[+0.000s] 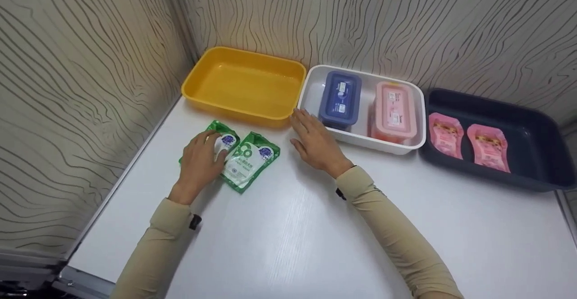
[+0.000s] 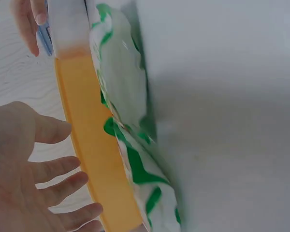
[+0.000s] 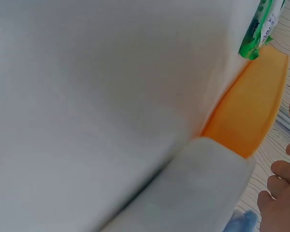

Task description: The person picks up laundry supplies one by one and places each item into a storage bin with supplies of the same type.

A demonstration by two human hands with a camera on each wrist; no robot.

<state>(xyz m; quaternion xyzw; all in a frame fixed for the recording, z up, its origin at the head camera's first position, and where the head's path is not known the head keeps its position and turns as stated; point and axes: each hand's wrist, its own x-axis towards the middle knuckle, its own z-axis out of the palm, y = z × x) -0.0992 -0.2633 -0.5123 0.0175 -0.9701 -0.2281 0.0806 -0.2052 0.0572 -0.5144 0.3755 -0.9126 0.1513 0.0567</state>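
Observation:
Two green-and-white packets lie side by side on the white table. My left hand (image 1: 198,161) hovers over the left packet (image 1: 229,140) and hides much of it. In the left wrist view that hand's fingers (image 2: 63,166) are spread, with both packets beyond them. The right packet (image 1: 245,163) lies beside the left thumb. Farther right, my right hand (image 1: 319,144) is held above the table, fingers extended, near the corner where the yellow bin (image 1: 239,109) meets the white bin (image 1: 360,141). Nothing shows in either hand.
Inside the white bin stand a blue-lidded box (image 1: 341,98) and a pink-lidded box (image 1: 396,109). The navy bin (image 1: 538,150) at the right holds two pink pouches (image 1: 489,148). Patterned wall panels (image 1: 360,24) rise behind the bins and along the left side.

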